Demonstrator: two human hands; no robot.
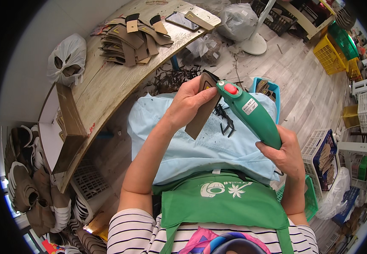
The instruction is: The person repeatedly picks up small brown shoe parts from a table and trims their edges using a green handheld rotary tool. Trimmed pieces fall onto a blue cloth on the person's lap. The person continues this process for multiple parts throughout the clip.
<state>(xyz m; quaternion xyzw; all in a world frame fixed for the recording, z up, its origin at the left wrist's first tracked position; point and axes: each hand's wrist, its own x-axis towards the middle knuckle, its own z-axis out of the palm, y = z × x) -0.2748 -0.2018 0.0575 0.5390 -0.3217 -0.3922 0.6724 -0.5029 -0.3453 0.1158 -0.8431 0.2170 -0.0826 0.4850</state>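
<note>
My left hand (188,103) grips a brown fabric strap piece (199,122) bearing a yellow mark, held up over my lap. In my right hand (285,154) is a green handheld electric cutter (253,111) with a red button. The cutter's head meets the strap's black upper end, close to my left thumb; its blade is hidden from me. Light blue cloth (170,149) covers my lap, and thin black offcuts (226,119) lie on it beneath the tool.
A wooden table (91,95) curves along the left, bearing a pile of strap pieces (129,43), a phone (182,20) and a cardboard box (70,111). Black scraps (177,77) litter the floor. Beyond my lap stands a blue bin (274,87); crates (321,158) line the right.
</note>
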